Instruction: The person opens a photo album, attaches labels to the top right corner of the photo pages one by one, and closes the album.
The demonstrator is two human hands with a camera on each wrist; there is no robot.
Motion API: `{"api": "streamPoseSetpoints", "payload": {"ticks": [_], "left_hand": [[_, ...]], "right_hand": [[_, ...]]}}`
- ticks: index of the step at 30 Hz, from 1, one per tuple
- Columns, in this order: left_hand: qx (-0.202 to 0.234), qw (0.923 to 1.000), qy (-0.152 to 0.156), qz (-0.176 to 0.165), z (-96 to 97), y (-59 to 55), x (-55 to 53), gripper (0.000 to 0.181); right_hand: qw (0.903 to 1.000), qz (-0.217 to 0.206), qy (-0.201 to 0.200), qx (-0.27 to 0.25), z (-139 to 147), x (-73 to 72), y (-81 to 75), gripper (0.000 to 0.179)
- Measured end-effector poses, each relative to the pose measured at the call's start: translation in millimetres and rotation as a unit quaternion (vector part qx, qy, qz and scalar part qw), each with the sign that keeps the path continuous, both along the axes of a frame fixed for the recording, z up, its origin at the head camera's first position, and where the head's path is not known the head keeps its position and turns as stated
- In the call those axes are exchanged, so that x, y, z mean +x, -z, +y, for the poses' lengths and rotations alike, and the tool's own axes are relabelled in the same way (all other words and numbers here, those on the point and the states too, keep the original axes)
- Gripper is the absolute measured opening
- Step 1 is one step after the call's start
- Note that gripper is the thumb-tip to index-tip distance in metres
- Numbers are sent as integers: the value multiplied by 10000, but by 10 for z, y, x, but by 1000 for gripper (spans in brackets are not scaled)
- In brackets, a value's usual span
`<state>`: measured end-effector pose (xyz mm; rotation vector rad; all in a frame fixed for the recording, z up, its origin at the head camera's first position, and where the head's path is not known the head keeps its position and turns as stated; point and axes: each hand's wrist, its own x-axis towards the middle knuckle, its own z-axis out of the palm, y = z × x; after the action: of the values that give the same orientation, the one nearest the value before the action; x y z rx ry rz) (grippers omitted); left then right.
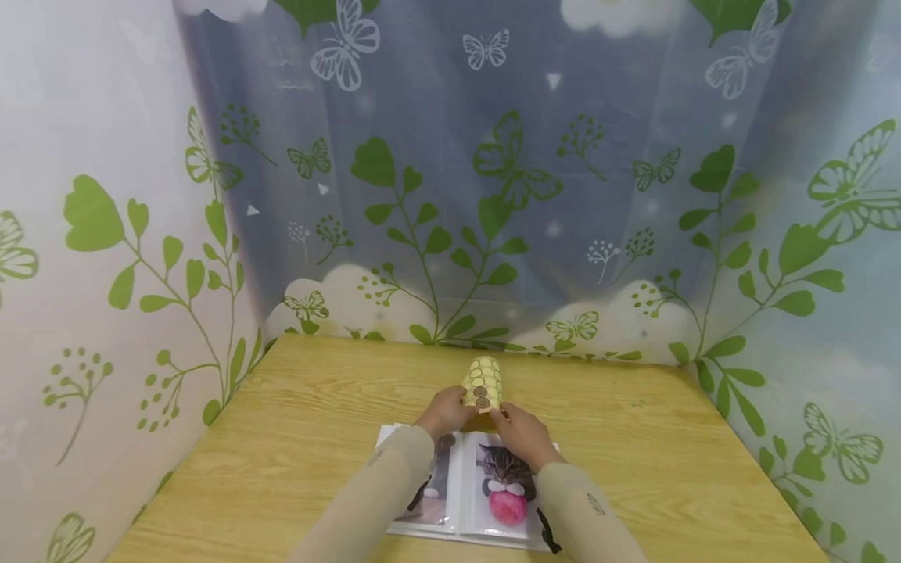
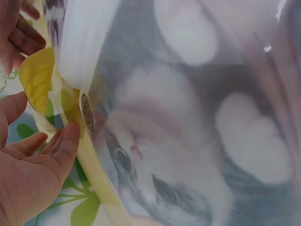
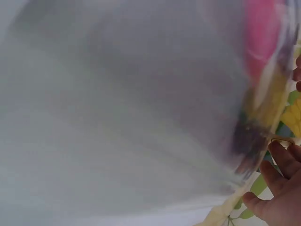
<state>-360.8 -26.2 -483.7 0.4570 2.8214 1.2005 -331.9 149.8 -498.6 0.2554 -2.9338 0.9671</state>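
Observation:
A curved yellow sheet with rows of round stickers (image 1: 484,374), a few of them brown, is held up above the table between both hands. My left hand (image 1: 445,411) pinches its near left edge; in the left wrist view the left thumb and fingers (image 2: 70,136) are at the sheet. My right hand (image 1: 526,435) grips the near right edge, its fingertips (image 3: 277,148) at the sheet's border in the right wrist view. Below the hands lies an open photo album (image 1: 461,485) with clear pockets. Its right page shows a cat photo (image 1: 507,477) with a pink ball; the forearms partly cover the album.
The album lies on a wood-grain table (image 1: 317,407). Patterned curtains (image 1: 436,195) with green leaves and butterflies close off the back and both sides. A black strap (image 1: 547,532) hangs by the right forearm.

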Motion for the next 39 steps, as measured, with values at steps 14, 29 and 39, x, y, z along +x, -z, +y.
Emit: {"api": "streamPoseSetpoints", "payload": {"ticks": [14, 29, 39], "left_hand": [[745, 9966, -157, 306, 113, -108, 141, 43], [2090, 9759, -292, -551, 51, -140, 345, 42], [2426, 9636, -485, -1010, -109, -149, 395, 53]], "right_hand": [[9927, 289, 648, -981, -110, 78, -133, 47], [9881, 380, 792, -1265, -150, 271, -267, 44], [9861, 197, 717, -1484, -103, 376, -271, 38]]}}
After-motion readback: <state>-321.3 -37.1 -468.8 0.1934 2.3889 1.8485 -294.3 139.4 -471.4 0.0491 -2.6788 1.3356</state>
